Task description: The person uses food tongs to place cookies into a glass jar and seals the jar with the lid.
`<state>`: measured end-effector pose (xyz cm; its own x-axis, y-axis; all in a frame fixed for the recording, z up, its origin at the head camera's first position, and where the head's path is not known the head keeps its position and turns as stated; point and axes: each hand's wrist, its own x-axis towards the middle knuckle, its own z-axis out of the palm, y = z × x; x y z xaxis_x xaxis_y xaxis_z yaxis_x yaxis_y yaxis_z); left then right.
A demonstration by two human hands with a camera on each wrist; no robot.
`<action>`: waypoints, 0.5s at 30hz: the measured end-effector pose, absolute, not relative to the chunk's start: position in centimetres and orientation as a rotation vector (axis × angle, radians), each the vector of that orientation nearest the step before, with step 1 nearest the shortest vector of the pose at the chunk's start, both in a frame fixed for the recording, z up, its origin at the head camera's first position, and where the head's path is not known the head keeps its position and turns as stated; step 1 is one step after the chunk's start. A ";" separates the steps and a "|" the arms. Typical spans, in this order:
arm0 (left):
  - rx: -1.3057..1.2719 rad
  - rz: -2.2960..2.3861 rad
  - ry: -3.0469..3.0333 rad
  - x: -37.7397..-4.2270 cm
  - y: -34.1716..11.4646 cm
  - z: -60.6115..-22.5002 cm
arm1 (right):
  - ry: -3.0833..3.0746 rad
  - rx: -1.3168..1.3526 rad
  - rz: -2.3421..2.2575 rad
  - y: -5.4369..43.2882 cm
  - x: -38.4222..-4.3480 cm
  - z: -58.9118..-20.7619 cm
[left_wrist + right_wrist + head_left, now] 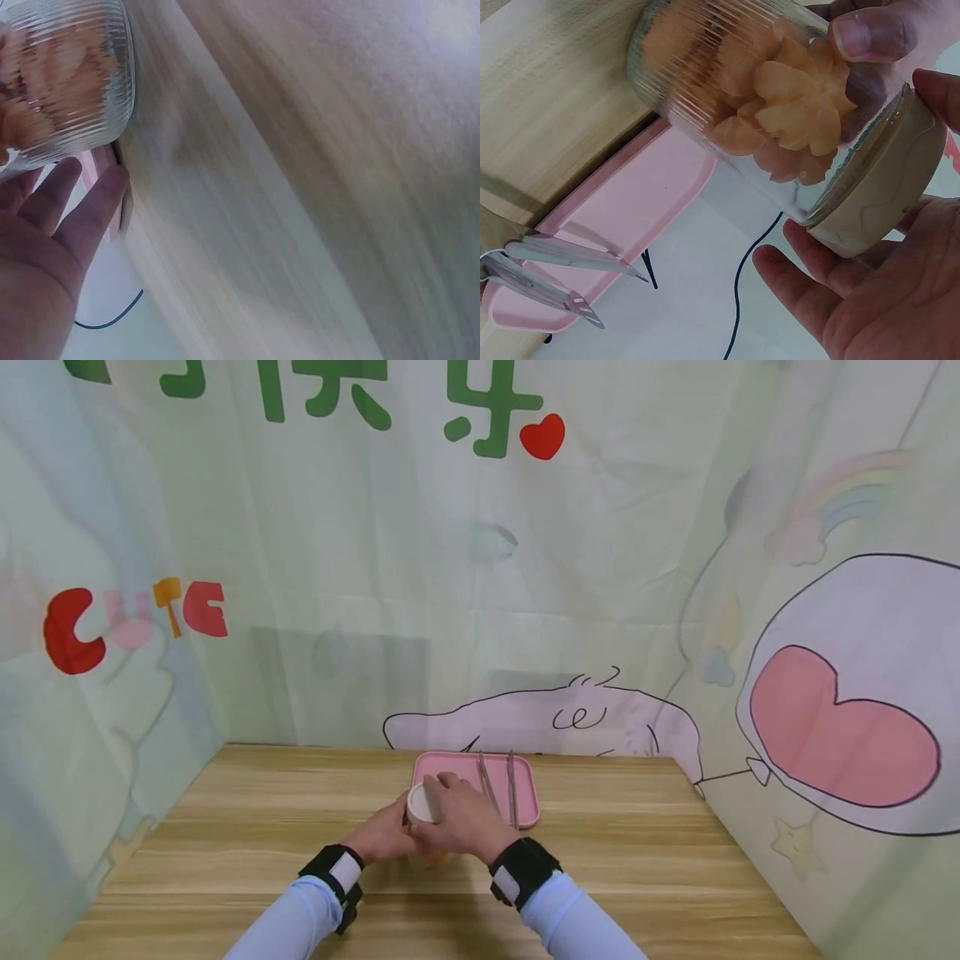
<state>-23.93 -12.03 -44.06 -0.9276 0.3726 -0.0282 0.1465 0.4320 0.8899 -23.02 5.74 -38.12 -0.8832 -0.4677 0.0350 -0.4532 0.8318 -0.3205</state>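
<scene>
A ribbed glass jar (pixel 727 97) with orange, flower-shaped cookies (pixel 802 105) inside is held tilted above the table. Its pale lid (pixel 885 172) sits on the mouth. My left hand (pixel 382 833) grips the glass body, its thumb (pixel 874 34) pressing the side near the lid. From the other side, my right hand (pixel 471 818) holds the lid (pixel 422 804), with thumb and fingers around its rim. In the left wrist view, the left fingers (pixel 94 206) lie under the jar (pixel 67 82). Most of the jar is hidden by the hands in the head view.
Behind the hands, a pink tray (pixel 450 762) lies on the wooden table (pixel 300 793). Metal tongs (pixel 513 789) rest on the tray, their arms spread. A printed curtain (pixel 337 568) encloses the table at the back and sides.
</scene>
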 end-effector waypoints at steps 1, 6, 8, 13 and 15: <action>0.456 1.498 2.466 -24.0 -12.1 -44.1 | 2.965 -0.750 -0.499 5.8 -23.0 -38.1; 0.437 1.423 2.521 -24.2 -12.7 -44.2 | 2.972 -0.771 -0.479 5.8 -23.2 -38.2; 0.414 1.405 2.538 -24.3 -13.0 -44.2 | 2.977 -0.779 -0.465 5.9 -23.4 -38.3; 0.371 1.381 2.567 -24.1 -14.3 -44.0 | 2.974 -0.752 -0.518 6.6 -23.5 -38.2; 0.371 1.352 2.581 -23.9 -15.0 -43.8 | 2.977 -0.727 -0.575 7.3 -23.4 -38.0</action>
